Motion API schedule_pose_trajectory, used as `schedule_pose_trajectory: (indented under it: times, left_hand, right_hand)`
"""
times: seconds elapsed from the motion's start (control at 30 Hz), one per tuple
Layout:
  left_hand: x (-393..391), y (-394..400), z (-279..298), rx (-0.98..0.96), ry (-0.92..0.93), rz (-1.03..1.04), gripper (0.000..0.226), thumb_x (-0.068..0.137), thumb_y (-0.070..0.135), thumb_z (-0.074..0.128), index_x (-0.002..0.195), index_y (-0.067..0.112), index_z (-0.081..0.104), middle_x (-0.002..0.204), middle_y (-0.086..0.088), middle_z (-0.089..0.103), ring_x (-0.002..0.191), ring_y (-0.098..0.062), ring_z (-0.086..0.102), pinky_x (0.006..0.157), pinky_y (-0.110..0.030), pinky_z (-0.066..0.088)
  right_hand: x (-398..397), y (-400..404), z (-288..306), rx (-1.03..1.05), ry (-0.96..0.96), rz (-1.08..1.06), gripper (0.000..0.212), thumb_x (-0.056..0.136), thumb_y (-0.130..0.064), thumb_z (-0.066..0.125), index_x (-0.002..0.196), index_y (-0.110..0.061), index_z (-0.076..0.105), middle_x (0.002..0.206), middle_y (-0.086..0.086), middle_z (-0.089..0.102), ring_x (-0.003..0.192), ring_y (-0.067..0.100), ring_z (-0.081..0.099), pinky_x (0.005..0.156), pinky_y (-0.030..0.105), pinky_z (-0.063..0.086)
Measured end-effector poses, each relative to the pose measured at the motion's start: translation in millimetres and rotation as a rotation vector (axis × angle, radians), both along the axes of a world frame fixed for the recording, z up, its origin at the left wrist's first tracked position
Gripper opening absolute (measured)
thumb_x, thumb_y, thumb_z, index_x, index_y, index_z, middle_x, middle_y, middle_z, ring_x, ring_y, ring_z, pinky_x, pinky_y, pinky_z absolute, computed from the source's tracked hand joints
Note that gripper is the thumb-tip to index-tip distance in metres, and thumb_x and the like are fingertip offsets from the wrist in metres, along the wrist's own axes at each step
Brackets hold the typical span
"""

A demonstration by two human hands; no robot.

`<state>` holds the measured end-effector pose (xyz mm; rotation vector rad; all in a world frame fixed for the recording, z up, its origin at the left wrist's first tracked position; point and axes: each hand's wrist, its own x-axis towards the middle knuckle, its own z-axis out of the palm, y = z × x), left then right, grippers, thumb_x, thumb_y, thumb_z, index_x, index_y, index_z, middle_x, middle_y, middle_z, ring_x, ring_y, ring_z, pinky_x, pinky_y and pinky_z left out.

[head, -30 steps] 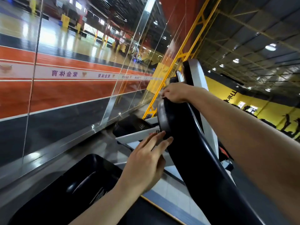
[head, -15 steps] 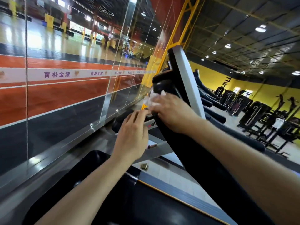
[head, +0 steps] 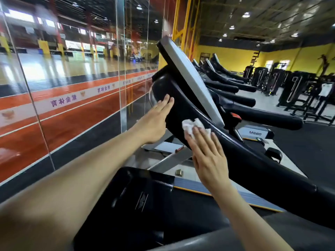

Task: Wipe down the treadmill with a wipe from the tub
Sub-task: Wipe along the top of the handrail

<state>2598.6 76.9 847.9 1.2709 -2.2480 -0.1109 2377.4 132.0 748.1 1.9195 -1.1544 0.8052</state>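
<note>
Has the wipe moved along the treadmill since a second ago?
Yes. The wipe under the right hand has slid down the black side of the treadmill, away from its top end.

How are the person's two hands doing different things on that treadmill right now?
The right hand presses a crumpled white wipe under its fingertips; the left hand has no wipe.
The right hand lies flat on the sloping black handrail; the left hand rests higher, on the rounded end of the black console housing.
The left arm reaches further forward than the right.
Both hands are bare, with the fingers extended, touching the same treadmill.
</note>
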Motion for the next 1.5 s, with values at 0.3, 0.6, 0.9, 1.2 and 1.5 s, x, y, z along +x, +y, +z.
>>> schedule_pose_trajectory:
  times: [0.3, 0.6, 0.9, 1.2, 1.5]
  left_hand:
    - [13.6, -7.4, -2.5, -0.075, -0.029, -0.094, 0.078, 0.101, -0.003, 0.035, 0.163, 0.022, -0.006, 0.169, 0.006, -0.017, 0.156, -0.013, -0.009, 0.125, -0.026, -0.002]
    - [41.2, -60.0, 9.4, -0.430, 0.194, -0.312, 0.049, 0.084, -0.003, 0.040, 0.127, 0.005, 0.062, 0.130, -0.013, 0.063, 0.120, -0.030, 0.056, 0.109, -0.036, 0.039]
    - [35.5, -98.4, 20.7, -0.490, -0.005, -0.587, 0.050, 0.099, 0.011, 0.036, 0.148, 0.008, 0.046, 0.158, -0.012, 0.040, 0.149, -0.032, 0.031, 0.126, -0.042, 0.019]
    - [32.2, -104.0, 10.3, -0.413, 0.006, -0.618, 0.059, 0.100, 0.011, 0.033, 0.159, 0.018, 0.031, 0.169, -0.003, 0.018, 0.157, -0.024, 0.006, 0.125, -0.026, -0.007]
    - [22.5, -94.9, -1.1, -0.437, 0.098, -0.570, 0.051, 0.106, 0.008, 0.038, 0.156, 0.015, 0.032, 0.168, -0.007, 0.020, 0.157, -0.026, 0.006, 0.127, -0.037, -0.003]
  right_hand:
    - [22.0, -3.6, 20.5, -0.100, -0.408, -0.136, 0.055, 0.100, 0.005, 0.045, 0.153, -0.011, 0.041, 0.147, 0.009, 0.053, 0.138, 0.027, 0.047, 0.116, 0.045, 0.036]
    - [121.8, -103.8, 94.8, -0.212, -0.398, -0.213, 0.042, 0.097, -0.017, 0.048, 0.137, -0.010, 0.060, 0.138, 0.011, 0.061, 0.129, 0.029, 0.055, 0.111, 0.039, 0.038]
    - [87.0, -45.0, -14.6, -0.427, -0.691, -0.402, 0.053, 0.095, 0.016, 0.045, 0.146, -0.001, 0.049, 0.155, 0.016, 0.043, 0.148, 0.027, 0.037, 0.119, 0.053, 0.031]
    - [141.7, -81.6, -13.0, -0.662, -1.086, -0.408, 0.069, 0.083, 0.028, 0.038, 0.146, 0.003, 0.046, 0.158, 0.023, 0.035, 0.151, 0.032, 0.028, 0.123, 0.057, 0.021]
    - [101.9, -53.7, -58.1, -0.543, -0.910, -0.369, 0.058, 0.097, 0.018, 0.033, 0.151, -0.003, 0.038, 0.160, 0.017, 0.034, 0.152, 0.031, 0.027, 0.125, 0.048, 0.021]
